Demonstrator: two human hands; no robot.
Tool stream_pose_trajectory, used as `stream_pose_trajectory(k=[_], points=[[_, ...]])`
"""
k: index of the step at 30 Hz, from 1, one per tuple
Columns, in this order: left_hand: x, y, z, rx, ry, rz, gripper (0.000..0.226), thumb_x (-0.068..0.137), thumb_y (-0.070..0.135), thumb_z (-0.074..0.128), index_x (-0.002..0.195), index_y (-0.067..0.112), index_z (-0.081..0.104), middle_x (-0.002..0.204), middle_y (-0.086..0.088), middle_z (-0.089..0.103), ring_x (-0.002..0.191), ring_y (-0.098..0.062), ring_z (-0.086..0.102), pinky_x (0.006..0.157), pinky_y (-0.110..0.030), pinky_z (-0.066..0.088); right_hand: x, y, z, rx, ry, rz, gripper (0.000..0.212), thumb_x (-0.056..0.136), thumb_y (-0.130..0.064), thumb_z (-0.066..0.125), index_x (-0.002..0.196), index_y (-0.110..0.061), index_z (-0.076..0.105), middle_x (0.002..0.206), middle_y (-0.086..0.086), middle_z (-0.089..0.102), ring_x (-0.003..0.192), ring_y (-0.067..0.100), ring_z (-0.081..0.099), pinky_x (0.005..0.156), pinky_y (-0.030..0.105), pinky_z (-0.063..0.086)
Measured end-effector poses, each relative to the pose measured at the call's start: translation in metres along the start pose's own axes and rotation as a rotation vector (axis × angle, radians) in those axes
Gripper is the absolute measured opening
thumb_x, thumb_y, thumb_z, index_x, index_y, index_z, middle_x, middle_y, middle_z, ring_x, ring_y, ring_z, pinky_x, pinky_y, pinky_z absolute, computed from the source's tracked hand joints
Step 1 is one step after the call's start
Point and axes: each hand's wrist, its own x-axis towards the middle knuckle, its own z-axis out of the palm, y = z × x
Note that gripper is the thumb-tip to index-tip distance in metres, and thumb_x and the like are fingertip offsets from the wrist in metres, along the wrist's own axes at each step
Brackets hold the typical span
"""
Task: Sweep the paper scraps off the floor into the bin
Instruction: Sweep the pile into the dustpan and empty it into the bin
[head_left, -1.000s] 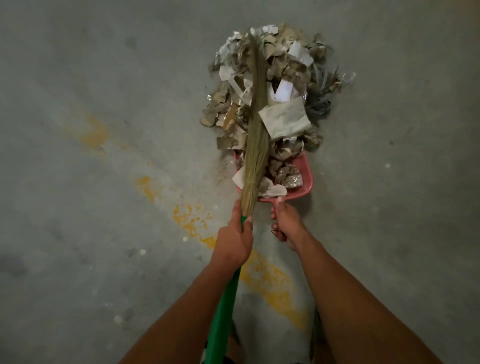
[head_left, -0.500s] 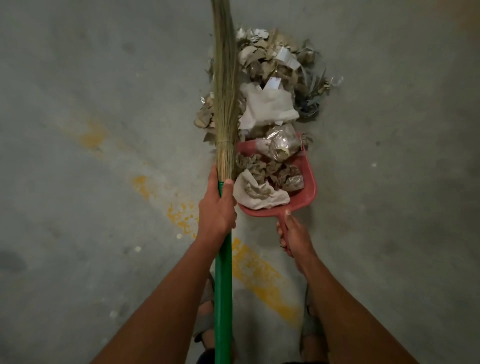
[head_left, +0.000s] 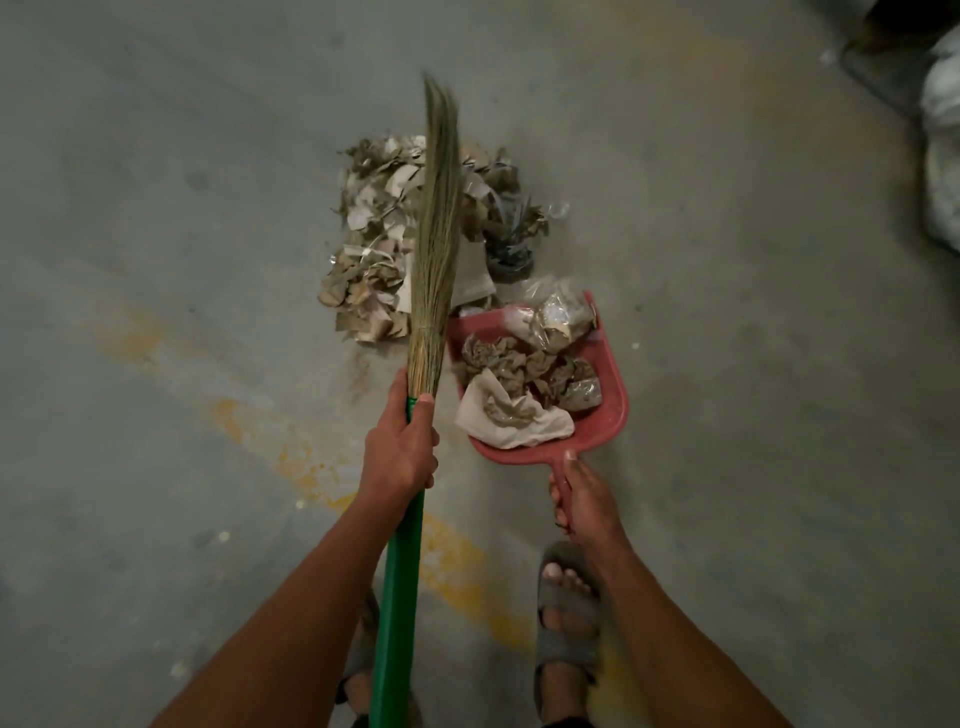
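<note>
A pile of torn paper scraps (head_left: 379, 244) lies on the grey concrete floor. My left hand (head_left: 400, 452) grips a grass broom (head_left: 434, 249) where its bristles meet the green handle (head_left: 397, 597); the bristles point away from me over the pile. My right hand (head_left: 584, 501) holds the handle of a red dustpan (head_left: 610, 410) to the right of the broom. The pan carries crumpled paper, a white tissue (head_left: 511, 421) and a clear plastic bag (head_left: 561, 317). Its open edge sits just below and right of the pile.
Yellow paint marks (head_left: 452, 561) streak the floor beneath my arms. My sandalled right foot (head_left: 563, 613) stands below the dustpan. A pale sack or bag (head_left: 943, 156) lies at the right edge, partly out of view. No bin shows.
The dustpan has pulled back and to the right, away from the pile, with its load. The view has drawn back, so my feet and the pale sack show.
</note>
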Motion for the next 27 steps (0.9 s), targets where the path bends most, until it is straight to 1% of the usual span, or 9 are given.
stream_pose_trajectory(k=[4,8,14,17,21,26,27], points=[[-0.016,0.016,0.039,0.012,0.002,-0.018,0.054,0.11,0.04,0.046,0.161,0.05,0.029,0.09,-0.018,0.068,0.057,-0.022,0.059,0.048,-0.033,0.052,-0.013,-0.022,-0.054,-0.039,-0.02,0.013,0.047,0.109,-0.054,0.044,0.085,-0.017,0.061,0.068,0.002,0.055,0.045,0.013,0.041,0.04,0.02,0.027],[-0.032,0.027,0.078,0.009,0.013,-0.037,0.054,0.11,0.04,0.045,0.162,0.048,0.029,0.09,-0.018,0.069,0.057,-0.022,0.06,0.047,-0.033,0.054,-0.02,-0.036,-0.105,-0.083,-0.042,0.007,0.047,0.108,-0.057,0.043,0.085,-0.02,0.06,0.07,0.001,0.056,0.045,0.012,0.043,0.042,0.019,0.027],[-0.062,0.039,0.123,0.044,-0.005,-0.028,0.054,0.111,0.039,0.044,0.162,0.045,0.029,0.087,-0.016,0.068,0.056,-0.021,0.059,0.045,-0.032,0.053,-0.028,-0.047,-0.173,-0.084,-0.03,-0.01,0.048,0.109,-0.057,0.042,0.087,-0.017,0.06,0.072,0.004,0.055,0.047,0.015,0.046,0.041,0.019,0.032],[-0.077,0.045,0.141,0.077,-0.034,-0.028,0.055,0.111,0.04,0.044,0.163,0.045,0.027,0.089,-0.017,0.068,0.057,-0.022,0.059,0.045,-0.033,0.053,-0.035,-0.046,-0.203,-0.053,-0.001,0.003,0.049,0.109,-0.055,0.042,0.089,-0.015,0.061,0.074,0.006,0.056,0.047,0.016,0.048,0.04,0.02,0.033],[-0.101,0.052,0.168,0.132,-0.081,0.025,0.053,0.111,0.041,0.044,0.161,0.047,0.027,0.086,-0.017,0.067,0.057,-0.023,0.059,0.046,-0.033,0.053,-0.042,-0.038,-0.239,-0.014,0.032,-0.004,0.051,0.109,-0.054,0.043,0.087,-0.012,0.062,0.07,0.006,0.057,0.047,0.014,0.048,0.042,0.021,0.034],[-0.144,0.055,0.203,0.174,-0.098,0.043,0.056,0.111,0.043,0.044,0.163,0.046,0.024,0.09,-0.017,0.068,0.059,-0.023,0.061,0.046,-0.032,0.053,-0.057,-0.022,-0.285,-0.012,0.038,-0.008,0.052,0.109,-0.054,0.042,0.083,-0.014,0.062,0.067,0.004,0.057,0.047,0.013,0.048,0.04,0.02,0.033],[-0.154,0.056,0.21,0.177,-0.099,0.049,0.056,0.111,0.043,0.043,0.164,0.045,0.024,0.089,-0.016,0.068,0.059,-0.023,0.061,0.046,-0.032,0.052,-0.061,-0.018,-0.296,-0.012,0.04,-0.021,0.052,0.109,-0.054,0.043,0.082,-0.014,0.063,0.068,0.004,0.057,0.047,0.014,0.049,0.042,0.021,0.034]])
